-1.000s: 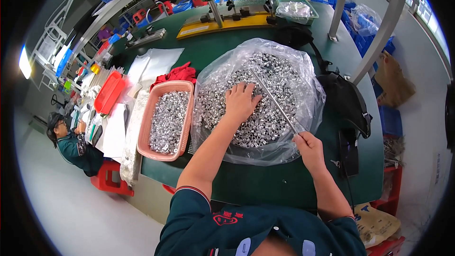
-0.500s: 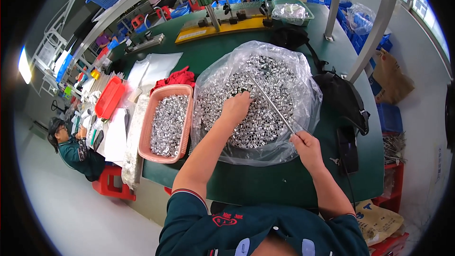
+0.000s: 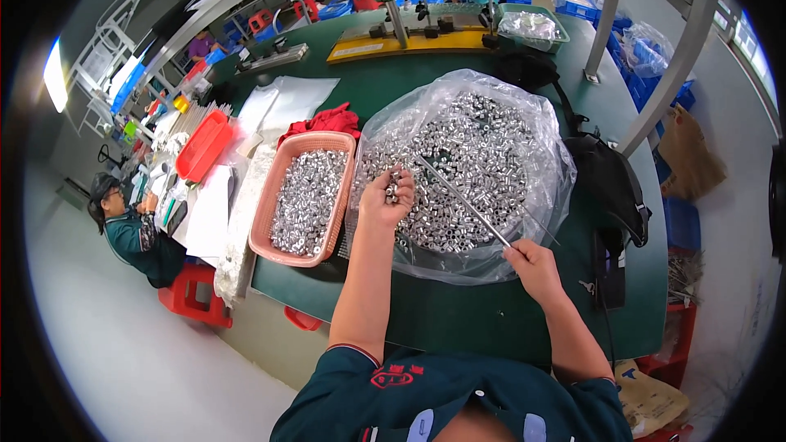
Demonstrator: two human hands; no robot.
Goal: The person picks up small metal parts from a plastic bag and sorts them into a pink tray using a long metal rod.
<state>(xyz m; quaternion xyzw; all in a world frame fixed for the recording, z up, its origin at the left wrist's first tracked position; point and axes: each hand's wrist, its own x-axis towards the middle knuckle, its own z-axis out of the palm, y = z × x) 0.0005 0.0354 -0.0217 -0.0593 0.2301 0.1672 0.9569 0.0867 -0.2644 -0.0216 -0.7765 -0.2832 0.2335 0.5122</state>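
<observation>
My left hand (image 3: 381, 203) is cupped palm up around several short silver metal sleeves (image 3: 395, 184), above the left side of the clear plastic bag (image 3: 559, 165). Spread wide, that bag is filled with many loose sleeves (image 3: 483, 143). In my right hand (image 3: 532, 268), at the bag's near right edge, is a thin metal rod (image 3: 468, 206). It slants up and left over the sleeves. A second thin wire-like piece (image 3: 542, 225) shows close to that hand. Left of the bag, a pink plastic basket (image 3: 256, 233) holds more small metal pieces (image 3: 309, 196).
A red cloth (image 3: 327, 121) lies behind the basket. A black bag (image 3: 614, 184) and a dark phone-like device (image 3: 607, 266) lie at right on the green table (image 3: 458, 315). Beyond stands a yellow-based fixture (image 3: 352, 47). A co-worker (image 3: 131, 233) sits at far left.
My left hand has lifted out of the pile and turned palm up, now with metal sleeves in it. My right hand keeps the rod in much the same place. The whole view has shifted slightly.
</observation>
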